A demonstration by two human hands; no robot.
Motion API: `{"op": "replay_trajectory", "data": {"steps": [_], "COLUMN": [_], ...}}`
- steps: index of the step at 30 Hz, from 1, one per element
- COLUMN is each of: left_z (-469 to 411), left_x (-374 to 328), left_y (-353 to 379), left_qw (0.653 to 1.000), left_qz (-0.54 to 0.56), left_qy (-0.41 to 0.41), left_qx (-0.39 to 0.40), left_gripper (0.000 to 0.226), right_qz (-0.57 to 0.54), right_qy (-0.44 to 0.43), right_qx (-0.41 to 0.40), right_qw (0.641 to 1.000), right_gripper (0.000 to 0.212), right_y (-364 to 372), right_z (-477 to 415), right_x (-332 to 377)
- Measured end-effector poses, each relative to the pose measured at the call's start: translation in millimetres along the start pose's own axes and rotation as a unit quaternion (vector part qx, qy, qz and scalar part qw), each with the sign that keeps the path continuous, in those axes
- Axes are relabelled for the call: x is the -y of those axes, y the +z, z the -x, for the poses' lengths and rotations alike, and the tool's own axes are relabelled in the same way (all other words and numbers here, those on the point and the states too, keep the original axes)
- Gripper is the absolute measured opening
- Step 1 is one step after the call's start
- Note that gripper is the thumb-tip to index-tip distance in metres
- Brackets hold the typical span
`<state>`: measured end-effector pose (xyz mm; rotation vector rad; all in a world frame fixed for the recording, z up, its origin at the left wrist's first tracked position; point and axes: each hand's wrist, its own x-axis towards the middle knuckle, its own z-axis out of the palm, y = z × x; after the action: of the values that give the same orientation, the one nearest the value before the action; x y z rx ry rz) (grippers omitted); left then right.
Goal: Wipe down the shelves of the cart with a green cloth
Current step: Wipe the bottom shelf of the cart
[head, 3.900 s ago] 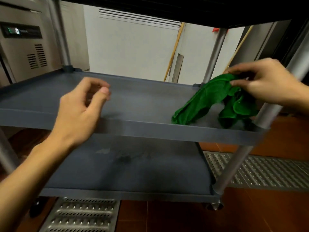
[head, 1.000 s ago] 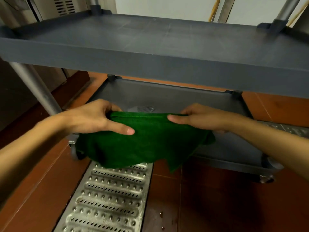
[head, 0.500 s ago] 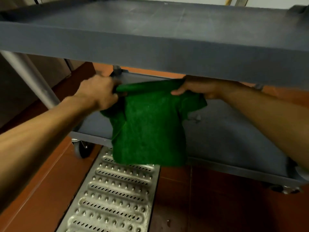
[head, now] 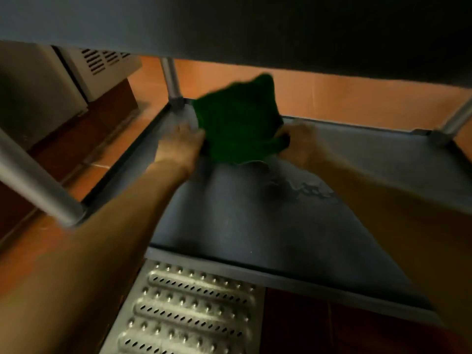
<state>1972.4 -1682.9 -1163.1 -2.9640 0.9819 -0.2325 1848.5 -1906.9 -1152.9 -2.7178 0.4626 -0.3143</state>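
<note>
The green cloth [head: 238,121] is held over the far left part of the cart's grey bottom shelf [head: 268,221]. My left hand [head: 180,146] grips its left edge and my right hand [head: 298,144] grips its right edge. Both arms reach in under the middle shelf [head: 229,24], which fills the top of the view. The cloth's far end lifts up and is blurred by motion. A dried stain [head: 314,190] marks the shelf just right of the cloth.
Metal posts stand at the near left [head: 33,185], far left [head: 172,80] and far right [head: 457,118] corners. A perforated steel floor grate [head: 186,310] lies in front of the cart on the red tiled floor. A steel appliance [head: 51,80] stands at the left.
My head has dropped lower and both hands have carried the cloth forward from the shelf's front edge to over its far left part. The cloth hung down before; now it is spread over the shelf.
</note>
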Motion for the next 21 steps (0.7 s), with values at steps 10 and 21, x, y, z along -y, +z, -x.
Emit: {"op": "replay_trajectory", "data": {"steps": [10,21], "left_z": [26,55], "left_x": [15,28], "left_y": [73,51], "left_qw": [0.986,0.974], "left_qz": [0.161,0.223], "left_qy": [0.047,0.016], "left_qx": [-0.002,0.036], "left_gripper": [0.03,0.024], "right_qz": [0.001,-0.037], "right_qy": [-0.014,-0.032], "right_qx": [0.133,0.119], "right_qw": [0.991,0.992], "right_gripper": [0.05,0.027], "right_y": [50,44], "right_z": [18,42], "right_x": [-43,-35]}}
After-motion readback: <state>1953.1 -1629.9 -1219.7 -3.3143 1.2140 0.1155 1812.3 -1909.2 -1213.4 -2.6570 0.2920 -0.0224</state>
